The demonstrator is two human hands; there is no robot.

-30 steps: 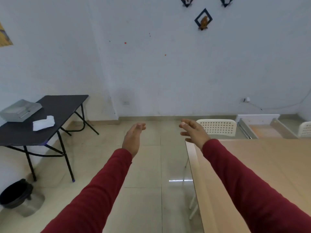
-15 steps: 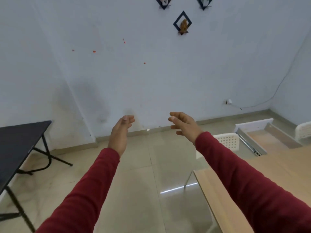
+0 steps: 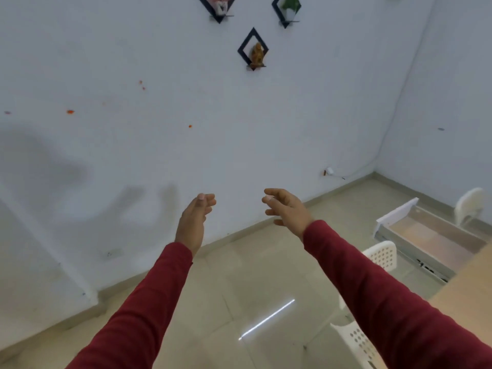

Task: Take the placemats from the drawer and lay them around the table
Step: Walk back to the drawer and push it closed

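My left hand (image 3: pixel 195 218) and my right hand (image 3: pixel 286 209) are stretched out in front of me at mid-frame, both empty with fingers loosely apart, red sleeves behind them. An open drawer (image 3: pixel 426 233) with a white front sticks out at the right; its pale wooden bottom shows and I see no placemats in it. A corner of the light wooden table (image 3: pixel 474 286) shows at the right edge, below my right arm. No placemat is in view.
White perforated chairs stand by the table: one (image 3: pixel 383 255) near the drawer, one (image 3: pixel 356 342) at the bottom right, one (image 3: pixel 470 203) at the far right. White wall ahead with diamond shelves (image 3: pixel 253 49). Tiled floor (image 3: pixel 234 288) lies below.
The view has swung right and up: the black side table and bin have left the frame, the wall fills the view, and the wooden table has slid to the right edge. Both hands stay empty.
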